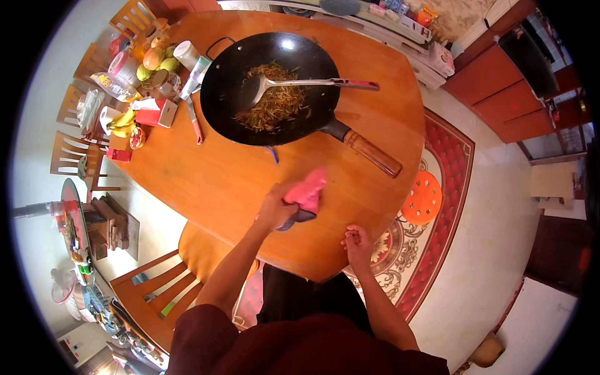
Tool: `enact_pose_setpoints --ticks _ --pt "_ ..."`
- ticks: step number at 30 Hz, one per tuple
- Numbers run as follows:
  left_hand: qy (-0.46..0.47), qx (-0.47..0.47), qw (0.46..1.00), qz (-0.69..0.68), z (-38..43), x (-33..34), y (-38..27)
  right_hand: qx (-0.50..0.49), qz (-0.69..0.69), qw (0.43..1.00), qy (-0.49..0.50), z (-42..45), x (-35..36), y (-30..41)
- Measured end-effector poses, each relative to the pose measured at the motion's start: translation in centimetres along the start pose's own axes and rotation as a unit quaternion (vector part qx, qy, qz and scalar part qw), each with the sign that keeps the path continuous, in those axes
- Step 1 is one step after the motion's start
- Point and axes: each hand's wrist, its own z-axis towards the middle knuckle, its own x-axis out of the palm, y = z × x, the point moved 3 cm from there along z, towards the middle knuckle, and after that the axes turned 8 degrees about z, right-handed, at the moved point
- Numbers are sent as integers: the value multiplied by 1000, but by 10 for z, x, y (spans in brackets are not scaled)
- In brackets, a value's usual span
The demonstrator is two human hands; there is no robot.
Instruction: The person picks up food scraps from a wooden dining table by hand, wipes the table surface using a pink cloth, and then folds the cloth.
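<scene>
My left hand (276, 206) grips a crumpled pink cloth (307, 191) with a dark part below it, on or just above the wooden table (211, 183). My right hand (357, 241) is loosely curled near the table's right front edge, with nothing visible in it. Beyond them a black wok (323, 61) stands on the table, its wooden handle (372, 152) pointing toward the lower right. Noodle-like shredded food (286, 108) lies in the wok. A metal spatula (300, 83) rests across it, its red-ended handle over the right rim.
A knife with a pink handle (198, 130) lies left of the wok. Farther left are a red-and-white tissue box (161, 114), bananas (123, 123), fruit and jars. A wooden chair (164, 286) stands at the near left, an orange round stool (422, 198) on the rug at right.
</scene>
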Motion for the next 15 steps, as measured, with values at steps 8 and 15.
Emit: enact_pose_setpoints --ticks 8,15 --pt "-179 -56 982 36 -10 -53 45 -14 -14 1000 10 -2 0 -6" --pt "-66 27 996 55 17 4 -25 -46 -32 998 3 0 -4 -11"
